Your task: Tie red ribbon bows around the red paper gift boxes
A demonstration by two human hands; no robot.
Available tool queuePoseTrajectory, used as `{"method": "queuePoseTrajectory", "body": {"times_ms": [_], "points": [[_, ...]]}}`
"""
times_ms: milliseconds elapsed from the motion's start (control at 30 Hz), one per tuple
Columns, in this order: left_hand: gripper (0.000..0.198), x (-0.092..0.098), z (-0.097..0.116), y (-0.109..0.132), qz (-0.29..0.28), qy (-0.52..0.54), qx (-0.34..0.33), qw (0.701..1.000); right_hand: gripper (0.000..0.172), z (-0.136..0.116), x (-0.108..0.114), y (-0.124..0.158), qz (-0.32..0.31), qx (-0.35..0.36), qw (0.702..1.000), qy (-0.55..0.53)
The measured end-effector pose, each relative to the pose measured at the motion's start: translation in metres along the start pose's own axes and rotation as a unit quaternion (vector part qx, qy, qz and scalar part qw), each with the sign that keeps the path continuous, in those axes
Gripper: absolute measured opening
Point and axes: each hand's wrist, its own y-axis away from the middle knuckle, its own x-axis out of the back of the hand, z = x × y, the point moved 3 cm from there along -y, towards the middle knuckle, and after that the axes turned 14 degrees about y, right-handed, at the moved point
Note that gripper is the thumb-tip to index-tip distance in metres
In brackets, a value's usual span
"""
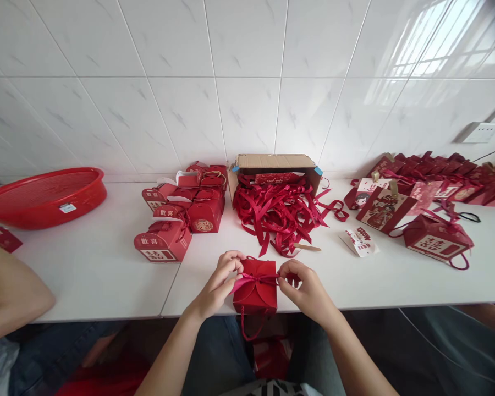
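Table (86, 286), left hand (218, 283), right hand (307, 291) pinching red box's (256, 297) ribbon (253, 279), ribbon pile (278, 212) behind

Packing workroom: tiled wall (247, 82), ribbon carton (272, 161), box stacks (198, 209).

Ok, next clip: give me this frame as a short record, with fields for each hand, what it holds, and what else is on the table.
left: left hand pinches the ribbon at the red box
right: right hand pinches the same ribbon on the other side
box: upright at the near edge of the white table
behind: cardboard box with a ribbon pile spilling out
sides: stacked gift boxes and red tray to the left, flat boxes to the right
others: another person's arm at the left edge
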Motion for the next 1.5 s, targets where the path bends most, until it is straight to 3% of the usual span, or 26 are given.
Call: {"method": "queuePoseTrajectory", "body": {"times_ms": [233, 433, 600, 733, 800, 900, 933, 1000, 1067, 1133, 1200, 1333, 1433, 1500], "points": [[0.029, -0.007, -0.007, -0.004, 0.01, 0.061, 0.015, 0.998, 0.009, 0.001, -0.002, 0.002, 0.024, 0.003, 1.0, 0.001], [0.028, 0.002, -0.005, -0.008, 0.038, -0.136, -0.075, 0.987, 0.007, 0.002, -0.001, 0.009, -0.006, 0.01, 0.998, 0.055], [0.027, 0.011, -0.003, -0.007, 0.065, -0.35, -0.202, 0.913, 0.006, 0.0, 0.002, 0.012, -0.023, 0.013, 0.994, 0.102], [0.027, 0.013, -0.001, -0.006, 0.108, -0.438, -0.259, 0.854, 0.009, -0.003, 0.003, 0.012, -0.024, 0.025, 0.992, 0.122], [0.027, 0.012, -0.006, -0.005, 0.121, -0.438, -0.227, 0.862, 0.01, -0.002, 0.004, 0.012, -0.02, 0.033, 0.992, 0.12], [0.025, 0.015, -0.025, 0.003, 0.167, -0.36, -0.129, 0.909, 0.006, 0.011, 0.005, 0.015, -0.013, 0.036, 0.997, 0.063], [0.026, 0.017, -0.034, 0.008, 0.193, -0.321, -0.098, 0.922, 0.019, 0.019, 0.004, 0.017, -0.019, 0.034, 0.999, 0.035], [0.03, 0.021, -0.056, 0.016, 0.24, -0.26, -0.046, 0.934, 0.066, 0.035, -0.002, 0.022, -0.049, 0.028, 0.998, -0.015], [0.031, 0.021, -0.075, 0.021, 0.252, -0.245, -0.001, 0.936, 0.109, 0.047, -0.014, 0.026, -0.08, 0.021, 0.995, -0.046], [0.032, 0.019, -0.088, 0.021, 0.242, -0.261, 0.036, 0.934, 0.129, 0.052, -0.027, 0.028, -0.09, 0.01, 0.993, -0.069], [0.032, 0.015, -0.093, 0.017, 0.219, -0.296, 0.072, 0.927, 0.133, 0.049, -0.041, 0.028, -0.09, -0.007, 0.991, -0.096], [0.03, 0.01, -0.09, 0.014, 0.177, -0.35, 0.097, 0.915, 0.121, 0.039, -0.055, 0.026, -0.078, -0.016, 0.983, -0.164], [0.027, 0.012, -0.088, 0.016, 0.176, -0.345, 0.071, 0.919, 0.112, 0.047, -0.044, 0.027, -0.022, -0.026, 0.98, -0.197], [0.025, 0.015, -0.089, 0.017, 0.178, -0.341, 0.057, 0.921, 0.107, 0.063, -0.021, 0.028, 0.054, -0.063, 0.974, -0.211]]}}
